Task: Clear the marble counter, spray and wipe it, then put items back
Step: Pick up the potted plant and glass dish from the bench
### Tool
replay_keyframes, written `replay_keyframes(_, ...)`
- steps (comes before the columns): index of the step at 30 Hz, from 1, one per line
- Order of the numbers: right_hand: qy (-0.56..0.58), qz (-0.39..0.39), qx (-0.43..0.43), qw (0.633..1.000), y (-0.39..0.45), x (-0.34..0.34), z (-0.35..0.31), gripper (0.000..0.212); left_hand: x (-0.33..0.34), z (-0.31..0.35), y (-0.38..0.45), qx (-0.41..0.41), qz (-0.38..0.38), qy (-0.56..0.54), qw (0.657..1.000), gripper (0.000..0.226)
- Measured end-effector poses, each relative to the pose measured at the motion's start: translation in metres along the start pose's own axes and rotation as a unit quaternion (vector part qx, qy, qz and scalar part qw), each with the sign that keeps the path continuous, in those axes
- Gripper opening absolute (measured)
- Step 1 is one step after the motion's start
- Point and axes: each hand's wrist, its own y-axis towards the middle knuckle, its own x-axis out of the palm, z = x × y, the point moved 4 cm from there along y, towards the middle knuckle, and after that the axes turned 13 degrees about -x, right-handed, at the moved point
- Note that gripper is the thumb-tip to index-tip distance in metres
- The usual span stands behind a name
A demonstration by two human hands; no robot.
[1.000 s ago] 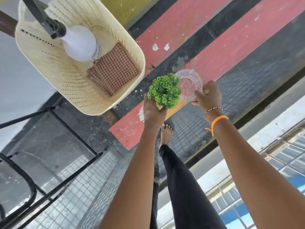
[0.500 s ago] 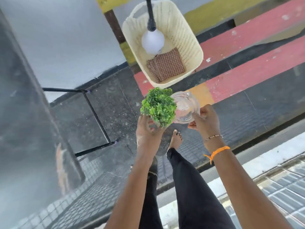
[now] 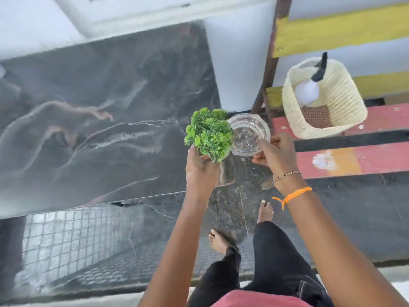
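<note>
My left hand [image 3: 200,168] grips a small bushy green plant [image 3: 209,134] from below, held over the right end of the dark veined marble counter [image 3: 95,120]. Right beside it, my right hand [image 3: 275,152] holds a clear glass bowl [image 3: 249,134] by its near rim, past the counter's right edge. The counter top lies bare and glossy. A cream basket [image 3: 332,120] on the red bench at right holds a white spray bottle [image 3: 307,93] with a black trigger and a folded checked cloth [image 3: 316,117].
A red, black and yellow slatted bench [image 3: 358,160] runs along the right. A white wall [image 3: 234,63] stands behind the counter's right end. My bare feet [image 3: 265,212] are on dark textured floor below the counter's front edge.
The view has swung left from the bench and basket onto the counter. Both hands, still holding the plant and the bowl, now sit at the counter's right end.
</note>
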Motion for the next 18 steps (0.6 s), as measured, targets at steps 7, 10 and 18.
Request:
replay_keyframes(7, 0.014, -0.039, -0.029, 0.999, 0.011, 0.087, -0.036, 0.022, -0.072, 0.032, 0.037, 0.012, 0.064, 0.019, 0.998, 0.032)
replay_keyframes(10, 0.028, -0.039, -0.035, 0.998, 0.029, 0.121, -0.048, 0.022, -0.091, 0.051, 0.064, 0.033, 0.072, 0.015, 0.997, 0.034)
replay_keyframes(18, 0.026, 0.008, -0.058, 0.998, 0.114, 0.192, -0.058, 0.023, -0.113, 0.107, 0.184, 0.043, 0.053, 0.124, 0.99, 0.045)
